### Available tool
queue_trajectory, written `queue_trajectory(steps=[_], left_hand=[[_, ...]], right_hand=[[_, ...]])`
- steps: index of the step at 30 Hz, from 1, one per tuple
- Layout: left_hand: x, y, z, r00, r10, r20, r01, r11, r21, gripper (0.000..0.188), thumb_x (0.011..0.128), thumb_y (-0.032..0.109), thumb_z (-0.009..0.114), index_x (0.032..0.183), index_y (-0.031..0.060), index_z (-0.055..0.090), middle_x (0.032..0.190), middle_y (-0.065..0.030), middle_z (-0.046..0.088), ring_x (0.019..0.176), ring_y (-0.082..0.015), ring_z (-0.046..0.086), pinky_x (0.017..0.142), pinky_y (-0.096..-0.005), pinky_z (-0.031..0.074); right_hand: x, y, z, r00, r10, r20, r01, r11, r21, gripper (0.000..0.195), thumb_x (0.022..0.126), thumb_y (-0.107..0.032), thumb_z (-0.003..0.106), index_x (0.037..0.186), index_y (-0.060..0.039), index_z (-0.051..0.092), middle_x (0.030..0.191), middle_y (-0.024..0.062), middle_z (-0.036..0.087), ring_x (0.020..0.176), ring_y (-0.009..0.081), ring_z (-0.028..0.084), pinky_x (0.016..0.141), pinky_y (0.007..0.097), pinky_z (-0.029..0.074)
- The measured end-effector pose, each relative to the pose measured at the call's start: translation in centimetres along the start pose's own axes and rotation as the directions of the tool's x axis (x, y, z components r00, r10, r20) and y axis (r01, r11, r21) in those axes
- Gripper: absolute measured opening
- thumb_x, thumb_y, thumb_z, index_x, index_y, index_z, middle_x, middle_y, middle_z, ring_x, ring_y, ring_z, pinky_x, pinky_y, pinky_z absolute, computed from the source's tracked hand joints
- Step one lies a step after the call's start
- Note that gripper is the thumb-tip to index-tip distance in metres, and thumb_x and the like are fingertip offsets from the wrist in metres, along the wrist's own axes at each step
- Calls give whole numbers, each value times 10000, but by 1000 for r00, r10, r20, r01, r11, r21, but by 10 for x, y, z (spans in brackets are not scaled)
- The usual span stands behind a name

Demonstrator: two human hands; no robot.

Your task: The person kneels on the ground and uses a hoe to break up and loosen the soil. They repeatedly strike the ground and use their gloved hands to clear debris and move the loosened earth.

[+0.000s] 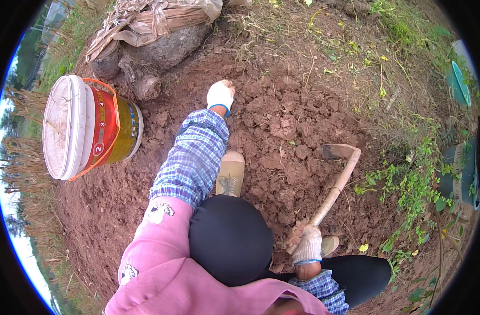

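Note:
My left hand [220, 93], in a white knit glove with a blue cuff, reaches out low over the loose reddish soil [283, 122]. Its fingers curl down at the dirt, and whatever they may hold is hidden. In its matching, soiled glove, my right hand [307, 243] grips the wooden handle [332, 193] of a short hoe. The hoe's metal blade [338, 151] rests among the clods, ahead of my right hand. One tan lace-up shoe [230, 173] stands on the soil between my arms; part of the other shoe [330, 245] shows beside my right hand.
A lidded plastic bucket [102, 126] with an orange handle is at the left. Behind it lies a large rock [169, 47] partly covered by a plastic sheet [161, 19]. Leafy weeds [411, 185], a teal bucket [458, 173] and a green basin [457, 84] line the right side.

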State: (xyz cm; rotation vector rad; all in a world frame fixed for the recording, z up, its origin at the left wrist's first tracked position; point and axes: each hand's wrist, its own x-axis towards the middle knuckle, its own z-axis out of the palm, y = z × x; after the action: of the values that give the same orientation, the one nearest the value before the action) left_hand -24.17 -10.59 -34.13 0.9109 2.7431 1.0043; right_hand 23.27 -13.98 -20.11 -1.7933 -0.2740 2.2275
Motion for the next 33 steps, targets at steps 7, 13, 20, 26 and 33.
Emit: queue_trajectory(steps=[7,13,20,26,33], left_hand=[[-29,49,-104,930,-367,16,270,655,-706,108,890,166,626,892,64,589,571,33,497,432,-61,415,403,-219,323],[-57,119,-350,838,13,-546,-286,863,-417,107,942,85,537,1036,52,575,723,45,521,533,-17,394,448,-166,325],[-66,24,-558,544,356,-760,268,784,559,260,886,249,594,1018,28,634,858,-138,685,774,-258,651,684,-356,501],[-84,-1,-529,814,-71,-577,485,631,606,691,791,295,588,1403,65,365,1290,-219,518,1172,-347,525,990,-385,407],[-118,19,-452,862,-206,-462,482,615,625,671,716,401,659,1241,13,506,1093,-254,614,1034,-397,591,905,-431,457]], right_hand=[[-9,-8,18,988,119,103,-138,969,206,97,873,-137,513,811,-148,440,550,-26,368,390,123,331,386,295,328],[-13,-7,25,999,20,42,-27,984,175,156,887,-212,470,751,-150,424,537,-44,360,385,121,324,371,293,321],[9,2,15,993,7,121,-28,984,175,139,887,-231,462,874,-93,456,588,-17,394,409,126,347,402,310,324],[-19,-5,2,987,-86,138,88,996,-7,177,859,-234,468,792,-72,496,595,16,447,382,140,381,365,311,331],[-46,-4,-4,965,-260,16,260,965,-42,132,860,-187,490,864,-55,482,619,44,458,383,137,371,349,287,324]])
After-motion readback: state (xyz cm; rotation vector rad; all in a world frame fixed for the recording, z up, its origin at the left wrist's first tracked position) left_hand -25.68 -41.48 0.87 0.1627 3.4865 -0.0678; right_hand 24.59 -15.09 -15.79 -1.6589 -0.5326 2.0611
